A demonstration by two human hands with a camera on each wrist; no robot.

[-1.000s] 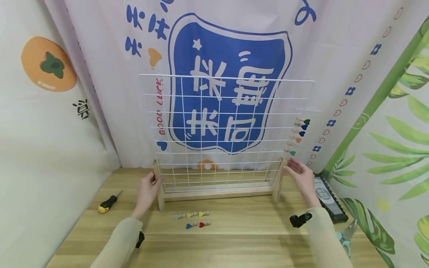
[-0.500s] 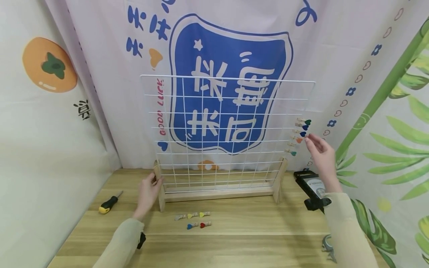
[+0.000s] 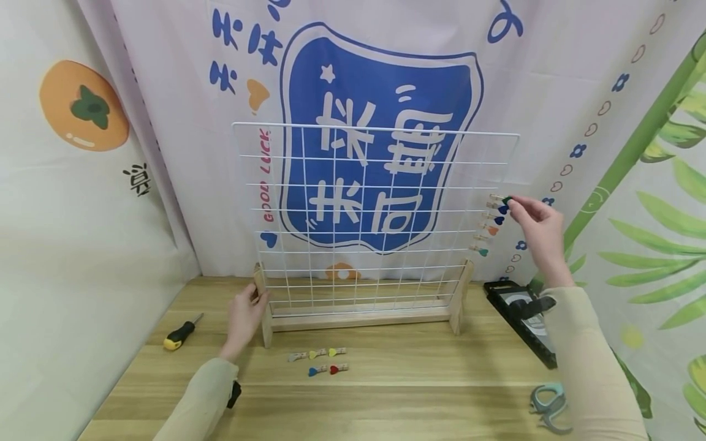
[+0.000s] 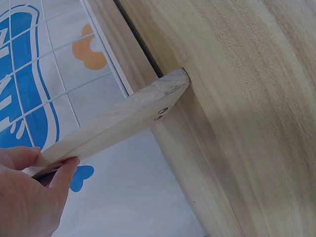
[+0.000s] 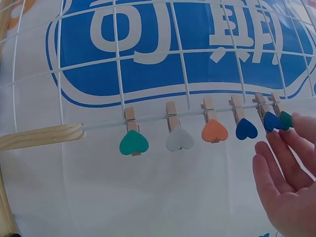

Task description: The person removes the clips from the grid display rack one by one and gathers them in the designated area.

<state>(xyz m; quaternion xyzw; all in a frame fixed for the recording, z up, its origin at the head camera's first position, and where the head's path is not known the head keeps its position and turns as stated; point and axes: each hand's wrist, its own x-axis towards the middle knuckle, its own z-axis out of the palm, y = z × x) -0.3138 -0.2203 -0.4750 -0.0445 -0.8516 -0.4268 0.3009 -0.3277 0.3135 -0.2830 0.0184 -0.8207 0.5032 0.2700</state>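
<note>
On the table, to the left of the wire grid, there lies a screwdriver with a black and yellow handle. Next, the left hand has its fingers clamped on the wooden post at the grid's left end. In front of the grid lie five loose clips, with hearts in grey, yellow, yellow, blue and red. On the grid's right edge sit six heart clips; from the bottom they are teal, grey, orange, blue, blue and green. The right hand pinches the uppermost, the green clip, in its fingers. Right of the grid lie a black case and scissors.
</note>
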